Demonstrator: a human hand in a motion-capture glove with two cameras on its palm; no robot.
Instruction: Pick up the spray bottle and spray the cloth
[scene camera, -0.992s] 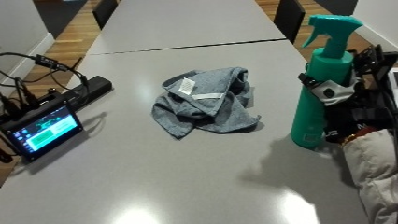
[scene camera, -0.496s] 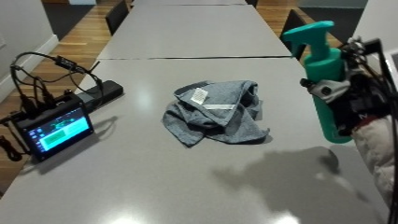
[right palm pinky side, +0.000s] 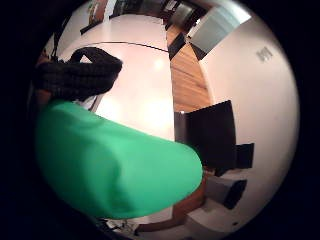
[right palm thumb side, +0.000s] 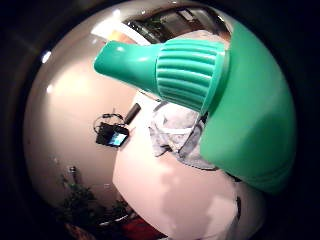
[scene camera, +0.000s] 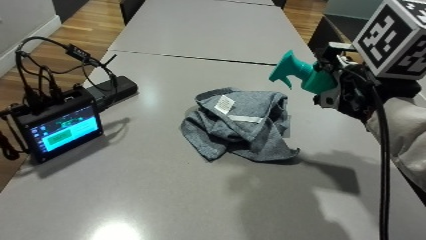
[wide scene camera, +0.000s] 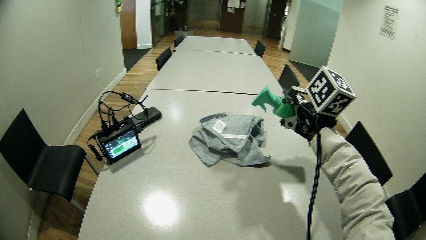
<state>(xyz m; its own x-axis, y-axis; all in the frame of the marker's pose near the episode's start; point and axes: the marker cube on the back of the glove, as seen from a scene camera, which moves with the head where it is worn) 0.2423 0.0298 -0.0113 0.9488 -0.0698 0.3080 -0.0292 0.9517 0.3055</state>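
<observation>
spray bottle: smooth green plastic with a soft sheen; its collar is ribbed, its body plain.
cloth: grey woven fabric, matt and crumpled, with white sewn-in labels.
table: smooth grey top, semi-glossy, with a bright light patch mirrored at its 6 o'clock edge.
right hand: black knitted glove, matt and rough in texture.
sleeve: pale, matt padded fabric.
monitor: black matt casing, glossy lit screen.
floor: polished wooden boards.
</observation>
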